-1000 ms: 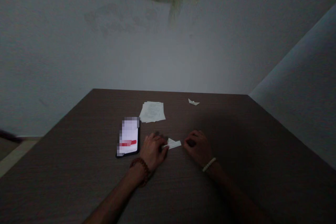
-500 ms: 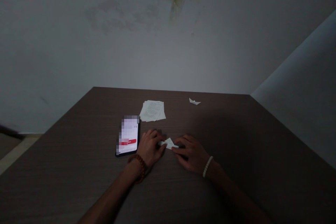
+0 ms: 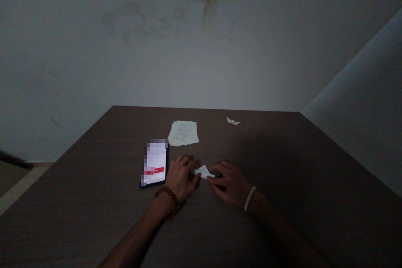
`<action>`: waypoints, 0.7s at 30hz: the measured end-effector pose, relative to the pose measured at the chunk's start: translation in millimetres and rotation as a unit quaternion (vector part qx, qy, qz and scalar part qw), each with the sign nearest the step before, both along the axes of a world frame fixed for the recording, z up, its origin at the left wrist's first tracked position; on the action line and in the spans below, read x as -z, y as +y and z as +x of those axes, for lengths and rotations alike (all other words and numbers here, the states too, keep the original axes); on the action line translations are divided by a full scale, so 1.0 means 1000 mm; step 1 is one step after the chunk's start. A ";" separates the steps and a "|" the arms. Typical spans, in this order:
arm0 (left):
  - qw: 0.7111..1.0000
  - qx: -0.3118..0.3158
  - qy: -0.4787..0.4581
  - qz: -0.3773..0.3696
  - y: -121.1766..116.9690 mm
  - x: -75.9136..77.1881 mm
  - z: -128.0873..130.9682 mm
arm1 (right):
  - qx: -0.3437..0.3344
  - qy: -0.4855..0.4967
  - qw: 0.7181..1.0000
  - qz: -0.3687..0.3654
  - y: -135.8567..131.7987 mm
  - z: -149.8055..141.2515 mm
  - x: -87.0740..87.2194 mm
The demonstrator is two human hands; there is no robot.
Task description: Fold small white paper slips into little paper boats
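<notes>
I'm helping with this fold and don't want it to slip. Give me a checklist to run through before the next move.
1. Left hand at the folded paper's left end: ok.
2. Right hand at its right end: ok.
3. Phone apart from the folded paper: ok, it lies left of the left hand.
4. Sheet stack away from both hands: ok, farther back.
5. Small folded boat out from underhand: ok, near the far edge.
6. Creases sharp: cannot tell, too small and dim.

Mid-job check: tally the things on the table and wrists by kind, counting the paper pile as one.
Folded paper held by left hand and right hand: 1
Boat-shaped paper: 1
Paper pile: 1
Phone: 1
Brown bracelet and white bracelet: 2
Total: 6
</notes>
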State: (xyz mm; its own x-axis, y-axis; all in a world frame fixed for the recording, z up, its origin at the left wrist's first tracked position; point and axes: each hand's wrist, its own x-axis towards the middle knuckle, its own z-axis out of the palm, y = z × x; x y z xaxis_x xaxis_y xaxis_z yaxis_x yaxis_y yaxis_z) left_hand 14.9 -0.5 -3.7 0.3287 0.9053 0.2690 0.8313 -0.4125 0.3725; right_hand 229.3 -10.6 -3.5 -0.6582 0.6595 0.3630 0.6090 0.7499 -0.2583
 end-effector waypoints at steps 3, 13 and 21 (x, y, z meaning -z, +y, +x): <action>1.000 0.001 0.001 -0.011 0.001 -0.001 -0.002 | -0.002 0.002 1.000 0.001 0.000 -0.001 0.000; 1.000 -0.022 0.016 -0.013 0.003 -0.005 -0.006 | 0.001 0.007 1.000 0.003 -0.001 -0.001 -0.004; 1.000 -0.013 0.025 0.011 0.005 -0.003 -0.009 | 0.018 0.011 1.000 0.004 -0.001 -0.001 -0.002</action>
